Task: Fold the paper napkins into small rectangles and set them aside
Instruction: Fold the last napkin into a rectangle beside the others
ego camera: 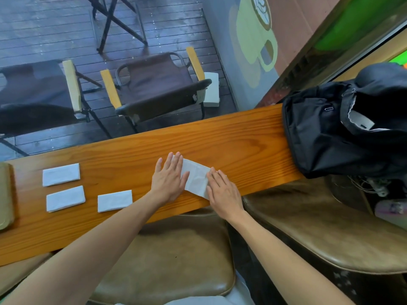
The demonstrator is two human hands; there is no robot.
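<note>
A white paper napkin (195, 177), folded into a long strip, lies on the wooden counter (242, 137) near its front edge. My left hand (169, 177) rests flat on the strip's left part with fingers spread. Over the strip's right end my right hand (222, 192) lies flat too, fingers pointing up-left. Neither hand grips the paper; both press it down. Three folded napkin rectangles sit to the left: one (61, 174) at the back, one (65, 198) in front of it, one (115, 200) nearer my left arm.
A black backpack (343, 133) lies on the counter's right end. A greenish tray edge (5, 194) shows at the far left. Brown padded stools (176, 256) stand below the counter. Folding chairs (158, 84) stand on the deck behind the glass.
</note>
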